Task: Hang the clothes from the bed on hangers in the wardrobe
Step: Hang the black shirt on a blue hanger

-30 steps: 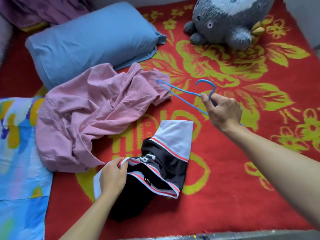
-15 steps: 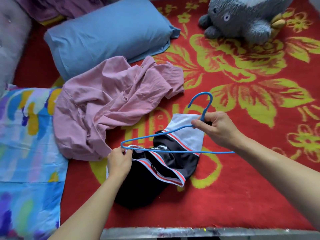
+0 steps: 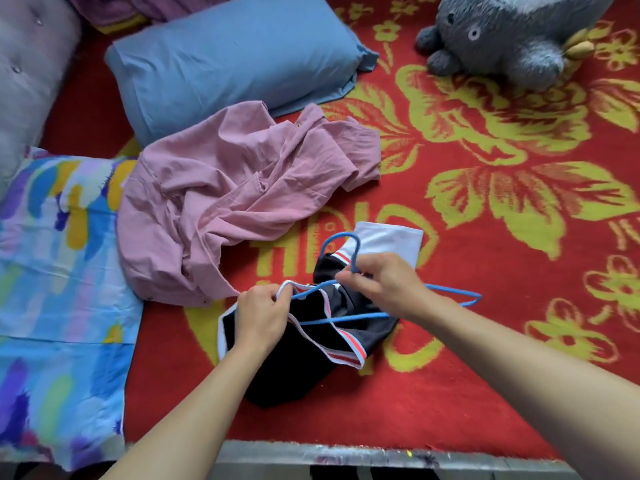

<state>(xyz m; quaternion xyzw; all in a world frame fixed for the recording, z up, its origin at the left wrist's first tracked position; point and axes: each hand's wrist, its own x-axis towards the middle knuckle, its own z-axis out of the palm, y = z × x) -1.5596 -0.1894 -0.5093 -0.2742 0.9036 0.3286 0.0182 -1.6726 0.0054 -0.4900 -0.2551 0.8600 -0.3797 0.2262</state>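
Low in the frame's centre, the blue hanger (image 3: 346, 318) has come down from above the bed and one arm now pokes inside the black jersey (image 3: 311, 358), so threading has begun. The left hand (image 3: 261, 315) is closed, pinching the jersey's white-trimmed opening and holding it up. The right hand (image 3: 384, 284) is closed around the hanger's neck below the hook, steering it in. Further up, left of centre, the pink shirt (image 3: 225, 202) lies crumpled on the bed (image 3: 450, 393), unhung, below the blue pillow (image 3: 225, 60).
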